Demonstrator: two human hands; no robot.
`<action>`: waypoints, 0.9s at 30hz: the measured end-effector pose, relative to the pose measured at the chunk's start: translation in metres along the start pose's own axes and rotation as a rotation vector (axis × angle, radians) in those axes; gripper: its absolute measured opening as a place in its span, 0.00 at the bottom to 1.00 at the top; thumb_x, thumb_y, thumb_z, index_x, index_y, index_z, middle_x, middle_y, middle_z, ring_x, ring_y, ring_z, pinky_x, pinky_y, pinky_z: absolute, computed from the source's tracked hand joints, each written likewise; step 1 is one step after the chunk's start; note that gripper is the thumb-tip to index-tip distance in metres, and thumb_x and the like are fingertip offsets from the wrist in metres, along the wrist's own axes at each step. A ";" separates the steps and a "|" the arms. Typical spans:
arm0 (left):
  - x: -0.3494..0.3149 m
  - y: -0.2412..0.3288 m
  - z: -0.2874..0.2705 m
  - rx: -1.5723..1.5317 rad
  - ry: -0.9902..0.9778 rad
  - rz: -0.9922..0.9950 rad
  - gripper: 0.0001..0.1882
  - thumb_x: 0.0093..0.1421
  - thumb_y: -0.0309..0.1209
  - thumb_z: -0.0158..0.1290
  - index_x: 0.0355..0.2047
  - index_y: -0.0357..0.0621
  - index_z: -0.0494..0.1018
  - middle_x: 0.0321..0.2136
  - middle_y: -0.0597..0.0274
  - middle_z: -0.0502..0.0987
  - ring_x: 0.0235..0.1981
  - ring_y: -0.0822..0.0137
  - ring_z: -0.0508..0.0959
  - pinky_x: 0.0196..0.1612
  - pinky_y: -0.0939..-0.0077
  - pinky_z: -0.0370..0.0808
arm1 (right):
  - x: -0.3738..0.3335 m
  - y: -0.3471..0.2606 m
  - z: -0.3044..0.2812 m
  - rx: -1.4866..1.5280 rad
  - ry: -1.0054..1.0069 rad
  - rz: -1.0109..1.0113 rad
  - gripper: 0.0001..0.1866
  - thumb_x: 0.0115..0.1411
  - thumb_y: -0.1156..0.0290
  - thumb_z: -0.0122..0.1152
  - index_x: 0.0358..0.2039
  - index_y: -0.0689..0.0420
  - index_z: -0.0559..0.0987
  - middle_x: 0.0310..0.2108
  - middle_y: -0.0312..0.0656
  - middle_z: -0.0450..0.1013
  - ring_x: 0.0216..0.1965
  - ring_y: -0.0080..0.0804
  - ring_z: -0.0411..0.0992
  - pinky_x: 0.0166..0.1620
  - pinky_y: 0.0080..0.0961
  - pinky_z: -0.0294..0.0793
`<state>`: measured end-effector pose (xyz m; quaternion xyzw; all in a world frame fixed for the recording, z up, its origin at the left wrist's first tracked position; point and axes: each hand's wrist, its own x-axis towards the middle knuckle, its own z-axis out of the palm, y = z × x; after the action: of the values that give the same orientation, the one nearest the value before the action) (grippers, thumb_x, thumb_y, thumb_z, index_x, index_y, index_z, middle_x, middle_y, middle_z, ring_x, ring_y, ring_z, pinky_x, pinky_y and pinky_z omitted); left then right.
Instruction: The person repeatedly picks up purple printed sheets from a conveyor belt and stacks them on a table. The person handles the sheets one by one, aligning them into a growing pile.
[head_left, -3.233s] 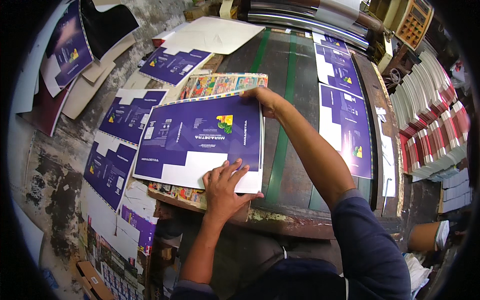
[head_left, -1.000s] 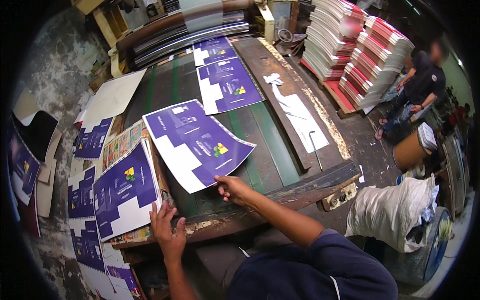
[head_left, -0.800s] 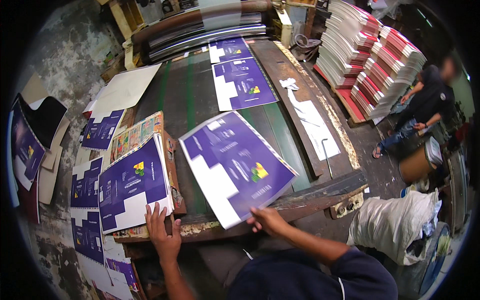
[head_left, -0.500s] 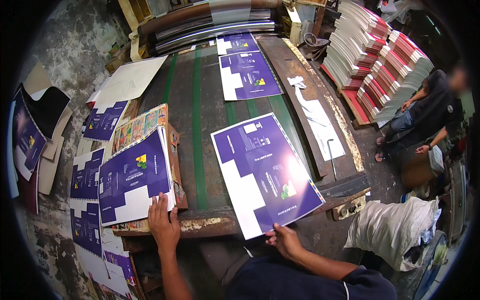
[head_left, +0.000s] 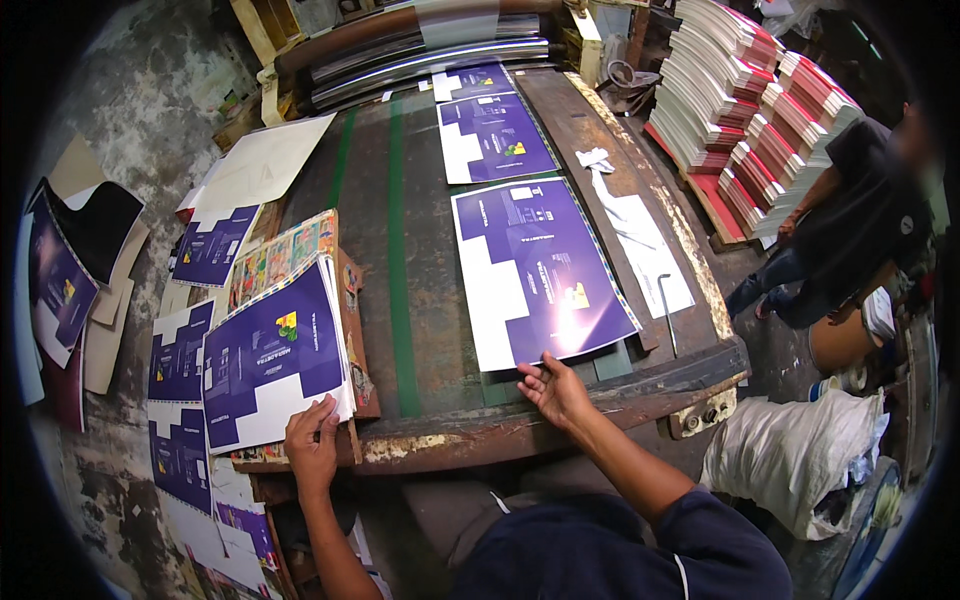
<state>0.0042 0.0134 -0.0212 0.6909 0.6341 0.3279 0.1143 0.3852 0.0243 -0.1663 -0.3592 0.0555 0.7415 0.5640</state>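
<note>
A purple and white printed sheet (head_left: pixel 540 270) lies on the feed table (head_left: pixel 440 350) with its near edge toward me. My right hand (head_left: pixel 556 393) is at that near edge, palm partly up and fingers apart; the thumb tip meets or nearly meets the paper. To the left, a stack of matching printed sheets (head_left: pixel 275 345) rests tilted on a picture-covered block (head_left: pixel 290 262). My left hand (head_left: pixel 312 440) is at the stack's near right corner, finger and thumb closed on the edge of the top sheet. How many sheets it pinches is hidden.
Two more printed sheets (head_left: pixel 498 135) lead toward the rollers (head_left: pixel 430 68). An L-shaped metal rod (head_left: pixel 666 312) and a white cloth (head_left: pixel 597 160) lie at the right. Beyond are tall red-and-white stacks (head_left: pixel 715 90), a person (head_left: pixel 860 220) and a white sack (head_left: pixel 790 465).
The sheet at my right hand has moved away toward the rollers and lies flatter; that hand followed and its fingers loosened. My left fingers have curled at the stack's corner. The person at right has shifted.
</note>
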 end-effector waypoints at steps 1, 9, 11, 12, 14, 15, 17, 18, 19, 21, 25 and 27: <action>0.000 -0.002 0.003 0.021 0.030 0.004 0.11 0.61 0.33 0.59 0.40 0.41 0.81 0.42 0.57 0.83 0.48 0.55 0.78 0.51 0.64 0.72 | 0.006 -0.002 0.001 0.009 0.000 -0.005 0.14 0.71 0.59 0.47 0.48 0.55 0.63 0.39 0.51 0.76 0.32 0.32 0.75 0.45 0.37 0.80; -0.002 0.008 0.022 0.237 0.133 0.111 0.09 0.62 0.33 0.57 0.38 0.41 0.80 0.36 0.56 0.81 0.41 0.54 0.77 0.46 0.63 0.71 | 0.045 -0.013 0.012 0.032 0.005 -0.039 0.18 0.72 0.58 0.42 0.52 0.59 0.62 0.41 0.52 0.75 0.33 0.34 0.74 0.47 0.40 0.79; -0.001 0.011 0.020 0.220 0.111 0.083 0.10 0.62 0.33 0.57 0.39 0.41 0.80 0.36 0.56 0.81 0.40 0.55 0.77 0.46 0.63 0.70 | 0.052 -0.014 0.014 0.031 0.009 -0.062 0.19 0.72 0.57 0.42 0.52 0.60 0.63 0.40 0.52 0.75 0.33 0.35 0.74 0.47 0.41 0.79; -0.001 0.012 0.019 0.211 0.100 0.069 0.10 0.61 0.33 0.57 0.39 0.41 0.80 0.35 0.56 0.80 0.39 0.55 0.76 0.46 0.63 0.70 | 0.057 -0.015 0.014 0.046 -0.002 -0.063 0.19 0.72 0.57 0.43 0.52 0.60 0.63 0.40 0.51 0.75 0.34 0.35 0.74 0.47 0.42 0.79; -0.001 0.010 0.019 0.172 0.102 0.085 0.11 0.61 0.34 0.58 0.40 0.41 0.80 0.35 0.56 0.80 0.39 0.55 0.76 0.46 0.63 0.70 | 0.069 -0.016 0.013 0.076 -0.026 -0.064 0.19 0.71 0.57 0.45 0.52 0.60 0.63 0.39 0.51 0.75 0.34 0.35 0.73 0.47 0.43 0.78; -0.001 0.009 0.019 0.153 0.104 0.094 0.11 0.61 0.34 0.58 0.41 0.41 0.81 0.35 0.56 0.80 0.38 0.55 0.76 0.47 0.63 0.70 | 0.075 -0.016 0.013 0.081 -0.025 -0.073 0.20 0.71 0.57 0.46 0.52 0.60 0.62 0.39 0.50 0.75 0.34 0.36 0.73 0.46 0.42 0.78; -0.001 0.008 0.018 0.145 0.081 0.063 0.12 0.63 0.35 0.56 0.42 0.43 0.81 0.35 0.56 0.80 0.39 0.56 0.75 0.47 0.63 0.70 | 0.083 -0.016 0.014 0.091 -0.023 -0.090 0.21 0.70 0.57 0.49 0.52 0.59 0.62 0.39 0.49 0.74 0.34 0.36 0.73 0.45 0.42 0.78; -0.001 0.007 0.017 0.142 0.071 0.047 0.12 0.64 0.35 0.55 0.43 0.43 0.81 0.35 0.56 0.79 0.39 0.56 0.75 0.47 0.63 0.70 | 0.086 -0.016 0.016 0.090 -0.013 -0.119 0.21 0.69 0.57 0.49 0.53 0.59 0.62 0.40 0.49 0.74 0.35 0.36 0.73 0.44 0.42 0.78; -0.001 0.006 0.017 0.138 0.060 0.030 0.13 0.65 0.36 0.54 0.44 0.44 0.81 0.35 0.56 0.79 0.40 0.56 0.75 0.47 0.64 0.70 | 0.088 -0.015 0.018 0.088 -0.002 -0.149 0.21 0.69 0.58 0.50 0.53 0.58 0.62 0.41 0.48 0.73 0.36 0.36 0.73 0.44 0.41 0.78; -0.001 -0.001 0.014 0.050 0.032 -0.074 0.16 0.67 0.37 0.52 0.47 0.41 0.79 0.39 0.56 0.79 0.43 0.58 0.75 0.51 0.65 0.69 | 0.086 -0.014 0.031 0.076 0.037 -0.245 0.22 0.68 0.59 0.51 0.55 0.57 0.61 0.43 0.48 0.72 0.37 0.36 0.72 0.43 0.41 0.77; 0.006 -0.044 0.006 -0.772 0.442 -0.585 0.23 0.70 0.41 0.48 0.54 0.33 0.72 0.49 0.53 0.77 0.50 0.61 0.74 0.59 0.66 0.66 | 0.071 -0.017 0.052 0.088 0.123 -0.401 0.28 0.68 0.60 0.52 0.63 0.56 0.57 0.47 0.48 0.70 0.38 0.36 0.71 0.43 0.40 0.77; 0.016 -0.026 -0.002 -1.017 0.529 -0.476 0.26 0.71 0.42 0.47 0.56 0.27 0.68 0.52 0.51 0.74 0.52 0.64 0.73 0.60 0.69 0.65 | 0.058 -0.023 0.051 0.052 0.103 -0.395 0.29 0.68 0.60 0.52 0.65 0.55 0.58 0.48 0.47 0.70 0.39 0.35 0.71 0.44 0.38 0.76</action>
<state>-0.0181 0.0320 -0.0297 0.2848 0.5420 0.7146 0.3384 0.3755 0.1038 -0.1562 -0.3858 0.0320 0.5953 0.7041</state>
